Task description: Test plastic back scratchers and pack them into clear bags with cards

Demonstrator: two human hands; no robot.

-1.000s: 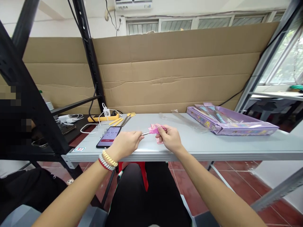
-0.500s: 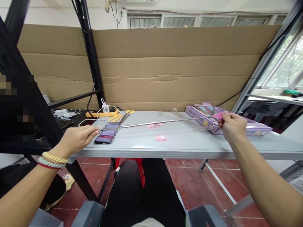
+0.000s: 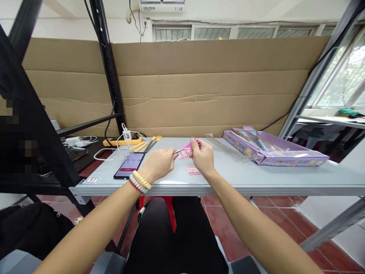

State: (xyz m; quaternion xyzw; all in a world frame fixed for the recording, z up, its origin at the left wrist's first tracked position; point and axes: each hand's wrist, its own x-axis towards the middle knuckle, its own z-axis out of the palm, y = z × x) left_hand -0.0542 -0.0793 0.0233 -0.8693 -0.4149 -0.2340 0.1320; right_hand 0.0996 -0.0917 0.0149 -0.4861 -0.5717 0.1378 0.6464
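Note:
Above the table, my left hand [image 3: 159, 164] is closed on the thin metal end of a telescopic rod [image 3: 178, 151]. My right hand [image 3: 203, 156] pinches the pink end [image 3: 187, 147] of the same rod. Only a short length of metal shows between the hands, so the rod is pushed together. My fingers partly cover the pink end, and its exact shape is hidden. Beneath the hands lie small pink printed cards [image 3: 194, 171]. Left of my left hand, a phone [image 3: 127, 167] with a lit timer screen rests on the table.
A purple tray-like box [image 3: 291, 159] with wrapped items stands at the right. Clear plastic wrapping [image 3: 232, 151] lies beside it. Fork-shaped tools with yellow tips [image 3: 155, 139], a yellow power strip [image 3: 114, 142] and a white cable [image 3: 100, 152] are at the back left. Cardboard [image 3: 211, 87] walls the table's rear.
My hands have come together over the middle of the table, left hand moving right and right hand moving left. The long extended rod has collapsed to a short length.

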